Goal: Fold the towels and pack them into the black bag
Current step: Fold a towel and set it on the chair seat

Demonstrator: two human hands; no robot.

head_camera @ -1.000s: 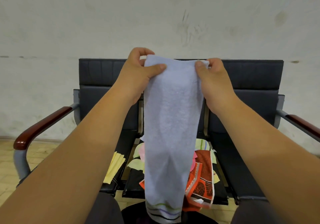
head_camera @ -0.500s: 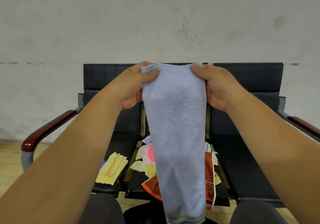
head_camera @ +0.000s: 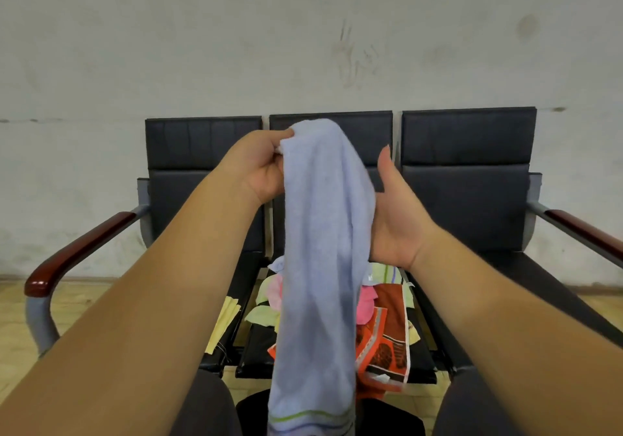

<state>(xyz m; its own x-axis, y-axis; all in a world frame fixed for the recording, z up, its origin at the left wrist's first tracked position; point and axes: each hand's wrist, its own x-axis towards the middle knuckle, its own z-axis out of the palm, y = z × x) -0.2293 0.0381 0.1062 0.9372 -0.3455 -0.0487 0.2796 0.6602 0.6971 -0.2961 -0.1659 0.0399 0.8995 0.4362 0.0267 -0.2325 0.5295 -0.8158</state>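
1. The blue towel is up in the air in front of the person. It's soft, fuzzy terry, hanging in one long narrow strip with a rounded bunch at the top and green and dark stripes along the bottom hem.
2. The left hand pinches the top corner of it, thumb and fingers closed on the cloth.
3. The right hand is flat, palm against the towel's right edge and thumb sticking straight up, clear of the cloth. Its fingers are tucked behind the towel, so I can't see them, but nothing looks clamped.
4. Behind the towel there's a loose pile of towels on the middle seat: pink, pale green and a red towel with a dark print and white border.
5. A yellow cloth, folded flat, lies on the left seat.
6. The bench has three black padded seats with stitched panels, a grey metal frame and a glossy brown armrest.
7. The wall is scuffed and grey.
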